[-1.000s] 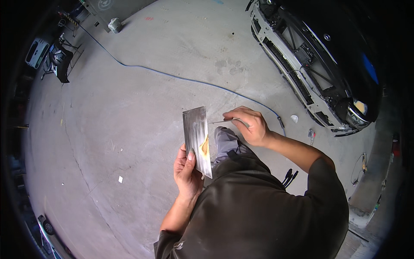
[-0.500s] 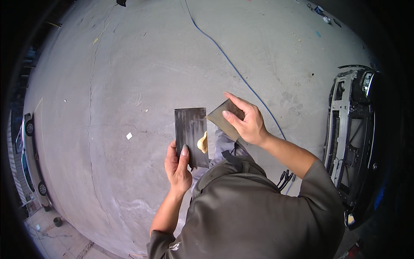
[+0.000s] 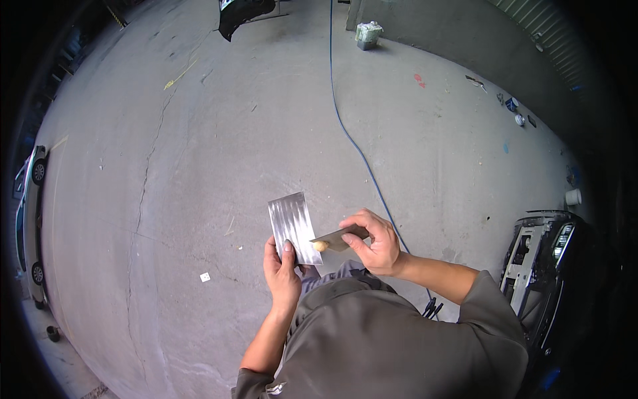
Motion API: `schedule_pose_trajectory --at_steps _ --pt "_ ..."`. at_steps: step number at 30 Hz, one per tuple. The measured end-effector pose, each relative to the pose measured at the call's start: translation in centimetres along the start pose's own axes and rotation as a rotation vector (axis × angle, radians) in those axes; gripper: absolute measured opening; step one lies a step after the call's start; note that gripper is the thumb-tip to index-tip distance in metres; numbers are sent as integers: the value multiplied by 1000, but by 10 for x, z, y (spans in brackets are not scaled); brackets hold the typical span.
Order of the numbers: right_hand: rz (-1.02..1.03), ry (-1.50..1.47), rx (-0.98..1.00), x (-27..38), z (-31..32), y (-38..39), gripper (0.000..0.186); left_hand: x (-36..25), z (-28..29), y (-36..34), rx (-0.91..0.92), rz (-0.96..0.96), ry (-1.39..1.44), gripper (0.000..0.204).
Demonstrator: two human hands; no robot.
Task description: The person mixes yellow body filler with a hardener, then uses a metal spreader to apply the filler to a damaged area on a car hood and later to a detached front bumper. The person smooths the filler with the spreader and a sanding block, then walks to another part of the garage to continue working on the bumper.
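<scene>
A flat rectangular metal plate [image 3: 292,223], streaked and shiny, is held by its lower end in my left hand [image 3: 283,274], the thumb on top and the fingers underneath. My right hand [image 3: 379,245] pinches a flat, dull brown-grey spreader [image 3: 340,239] between the thumb and fingers. Its left end is at the plate's right edge. A small lump of pale yellow paste [image 3: 321,246] sits at that end, beside the plate; whether it also touches the plate, I cannot tell.
A blue hose [image 3: 359,153] runs along the concrete floor [image 3: 199,166] ahead and to my right. The front of a car with exposed frame parts [image 3: 525,266] stands at the right. Another car [image 3: 33,219] is at the far left. A wrapped container [image 3: 367,36] stands by the far wall.
The paste was on the plate's right side and is now at the spreader's end. My right hand has lowered and the spreader has tilted flatter. The view has swung up, showing more far floor.
</scene>
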State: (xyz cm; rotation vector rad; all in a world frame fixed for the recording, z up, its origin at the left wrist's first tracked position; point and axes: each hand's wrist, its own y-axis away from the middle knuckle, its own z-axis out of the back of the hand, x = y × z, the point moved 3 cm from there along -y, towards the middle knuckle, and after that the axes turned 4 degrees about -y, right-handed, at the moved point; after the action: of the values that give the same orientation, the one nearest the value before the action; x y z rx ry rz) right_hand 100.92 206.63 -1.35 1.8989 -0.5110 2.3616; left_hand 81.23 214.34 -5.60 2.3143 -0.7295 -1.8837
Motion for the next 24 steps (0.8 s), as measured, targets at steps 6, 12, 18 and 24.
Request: schedule_pose_trajectory --at_steps 6,12,18,24 --pt "698 410 11 -6 -13 -184 52 -103 -37 -166 255 215 430 23" --pt "761 447 97 -82 18 -356 56 -152 -54 -342 273 291 348 24" --pt "614 622 273 -168 76 -567 54 -215 -102 -536 218 160 357 37" --pt "-227 -659 -93 -194 133 -790 30 -296 -186 -688 247 46 443 39"
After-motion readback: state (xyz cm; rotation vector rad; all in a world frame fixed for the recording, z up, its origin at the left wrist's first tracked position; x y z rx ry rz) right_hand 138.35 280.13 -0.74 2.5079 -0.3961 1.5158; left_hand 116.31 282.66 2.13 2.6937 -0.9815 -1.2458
